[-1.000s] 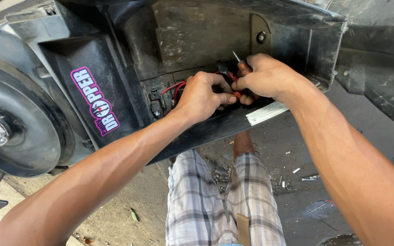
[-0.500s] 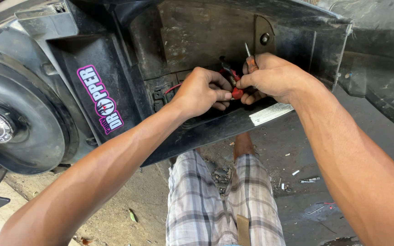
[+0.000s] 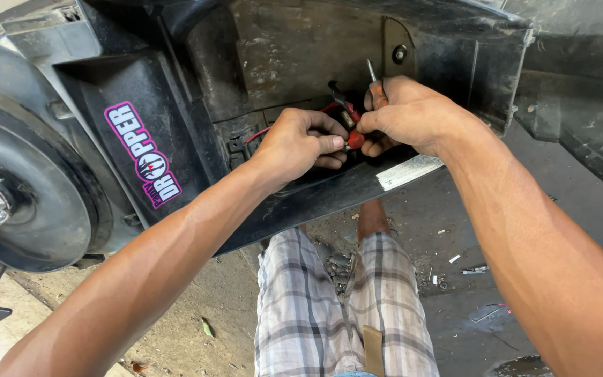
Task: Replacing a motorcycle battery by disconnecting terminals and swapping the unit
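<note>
My left hand (image 3: pixel 300 144) pinches red wires and a small red connector (image 3: pixel 354 139) inside the open black plastic body (image 3: pixel 273 63) of a scooter. My right hand (image 3: pixel 413 115) meets it from the right, also gripping the connector, with a thin screwdriver (image 3: pixel 373 75) tucked in its fist and the metal tip poking up. More red wire (image 3: pixel 258 132) runs left behind my left hand. The fingertips of both hands touch at the connector. What the wires join to is hidden behind my hands.
A black round wheel cover (image 3: pixel 22 188) sits at the left, next to a panel with a pink and white sticker (image 3: pixel 144 157). A white label (image 3: pixel 410 171) lies on the panel's lower edge. My checked shorts (image 3: pixel 343 307) and a dirty concrete floor (image 3: pixel 469 279) with small debris are below.
Both hands have drifted slightly right and up within the compartment. The screwdriver tip now stands more upright. The grip on the wires stays the same.
</note>
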